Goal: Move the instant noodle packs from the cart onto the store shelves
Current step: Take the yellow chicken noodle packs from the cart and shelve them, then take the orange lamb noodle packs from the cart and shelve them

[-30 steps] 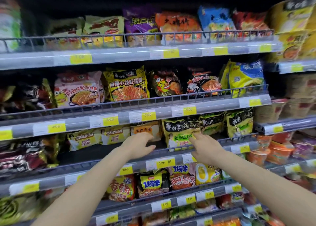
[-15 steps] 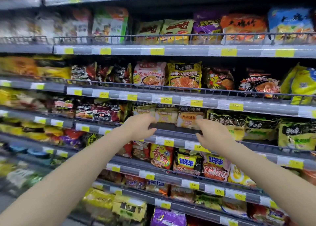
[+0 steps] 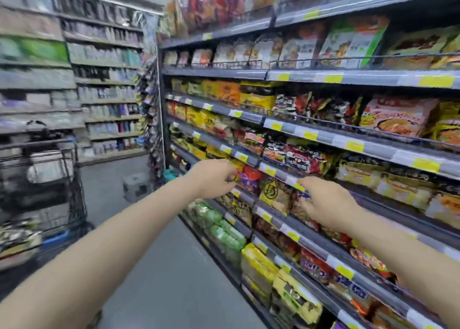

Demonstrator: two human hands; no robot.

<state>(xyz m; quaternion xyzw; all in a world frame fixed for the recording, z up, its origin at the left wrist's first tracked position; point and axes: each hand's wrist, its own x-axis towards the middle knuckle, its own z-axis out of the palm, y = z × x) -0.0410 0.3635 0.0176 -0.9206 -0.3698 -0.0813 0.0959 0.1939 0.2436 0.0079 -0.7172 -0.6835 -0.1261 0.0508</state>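
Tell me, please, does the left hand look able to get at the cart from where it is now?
Probably not yet: the left hand hangs empty beside the shelves, while the cart stands well off to its left. Nothing lies between them.

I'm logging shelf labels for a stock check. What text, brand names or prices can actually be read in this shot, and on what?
None can be read for certain.
Yellow price tags on the grey shelf rail: figures blurred.
Pink noodle pack: red lettering smeared.
Yellow pack with a round black emblem: the emblem cannot be made out.
Packs in the wire cart: blurred.
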